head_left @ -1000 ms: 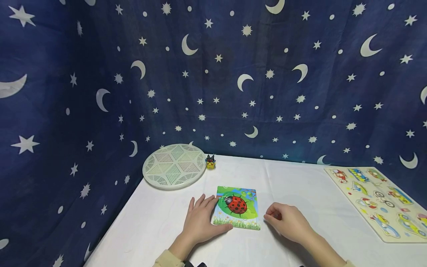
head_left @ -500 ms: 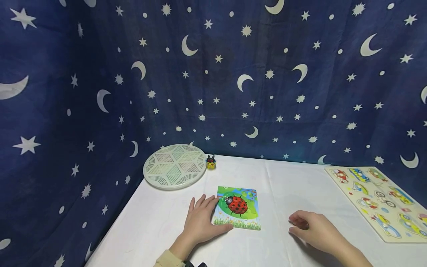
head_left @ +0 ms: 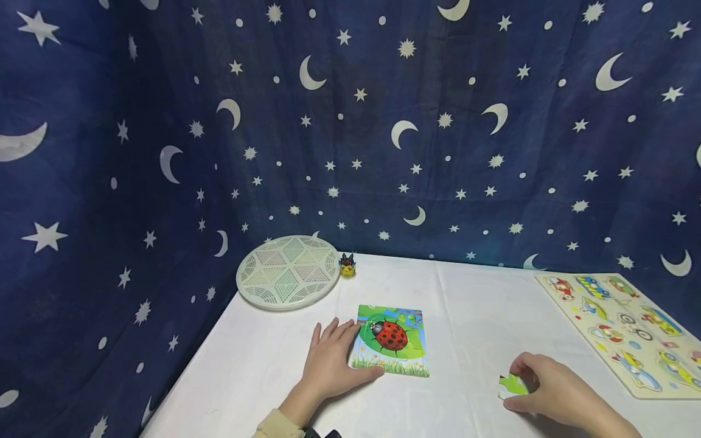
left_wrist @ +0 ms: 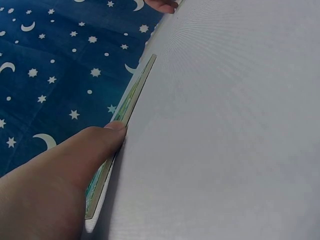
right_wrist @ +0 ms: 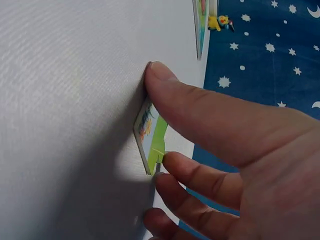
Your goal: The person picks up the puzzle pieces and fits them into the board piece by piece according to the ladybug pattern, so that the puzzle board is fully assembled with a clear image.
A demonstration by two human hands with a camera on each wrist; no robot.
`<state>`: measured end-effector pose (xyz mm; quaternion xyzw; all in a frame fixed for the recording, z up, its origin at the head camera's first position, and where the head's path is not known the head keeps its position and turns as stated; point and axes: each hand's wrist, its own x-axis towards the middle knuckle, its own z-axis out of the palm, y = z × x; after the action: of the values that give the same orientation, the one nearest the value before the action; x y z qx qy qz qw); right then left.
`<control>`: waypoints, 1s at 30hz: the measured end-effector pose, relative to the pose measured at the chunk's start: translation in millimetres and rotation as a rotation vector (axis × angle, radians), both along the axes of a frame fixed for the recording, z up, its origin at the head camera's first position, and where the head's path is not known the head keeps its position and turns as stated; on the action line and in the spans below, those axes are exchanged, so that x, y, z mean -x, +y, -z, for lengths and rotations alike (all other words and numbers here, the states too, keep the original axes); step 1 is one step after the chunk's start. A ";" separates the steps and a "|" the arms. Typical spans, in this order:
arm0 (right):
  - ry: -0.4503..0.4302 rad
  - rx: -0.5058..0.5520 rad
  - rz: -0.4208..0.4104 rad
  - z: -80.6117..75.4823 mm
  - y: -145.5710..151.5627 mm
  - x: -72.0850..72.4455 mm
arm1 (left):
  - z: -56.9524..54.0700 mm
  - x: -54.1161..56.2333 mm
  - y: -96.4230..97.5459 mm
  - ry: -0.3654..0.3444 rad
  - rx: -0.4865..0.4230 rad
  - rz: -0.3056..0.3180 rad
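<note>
A square ladybug jigsaw puzzle [head_left: 390,340] lies flat on the white-covered table. My left hand [head_left: 328,368] rests at its left side, fingers along the left edge and thumb on the lower edge. In the left wrist view the thumb [left_wrist: 102,142] presses against the puzzle's rim. To the right, my right hand [head_left: 550,389] holds a small green and white puzzle piece [head_left: 509,387] between thumb and fingers. The right wrist view shows this piece [right_wrist: 155,137] tilted close to the tabletop, partly covered by the thumb, with flowers and green printed on it.
A round pale patterned board [head_left: 287,274] lies at the back left, with a small yellow and black figurine [head_left: 347,265] beside it. A wooden vehicle peg puzzle [head_left: 619,322] lies at the right. Behind the table hangs a blue star-and-moon curtain [head_left: 383,121].
My right hand has moved rightward from beside the ladybug puzzle, and a puzzle piece now shows at its fingertips. The left hand has stayed on the puzzle's edge.
</note>
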<state>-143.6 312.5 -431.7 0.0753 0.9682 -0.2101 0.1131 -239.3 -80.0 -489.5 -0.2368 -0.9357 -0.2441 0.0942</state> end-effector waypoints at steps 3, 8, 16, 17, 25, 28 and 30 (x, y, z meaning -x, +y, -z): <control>0.004 0.008 0.012 1.2 2.1 0.3 | -1.2 0.3 0.6 0.006 -0.002 0.001; 0.031 0.034 0.019 2.2 1.0 -0.6 | -1.8 -0.6 0.6 0.009 -0.008 0.004; 0.032 0.148 0.040 -4.7 -14.6 -0.5 | -1.3 -1.6 -0.6 0.004 -0.012 0.002; 0.039 0.162 0.029 -5.9 -17.0 -0.2 | -1.3 -1.6 -0.5 0.002 -0.011 0.001; 0.166 0.329 -0.051 -6.0 -44.3 2.4 | -1.3 -1.1 -0.5 0.000 0.002 0.000; 0.205 0.399 -0.108 -3.0 -59.1 6.9 | -1.6 -1.1 -0.5 0.003 0.002 0.000; 0.229 0.431 -0.151 -2.0 -70.0 10.6 | -1.1 -1.2 -0.3 0.007 -0.001 0.004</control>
<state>-154.2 242.5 -429.7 -0.0473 0.9105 -0.4095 0.0317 -238.1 -80.3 -488.4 -0.2393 -0.9348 -0.2438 0.0972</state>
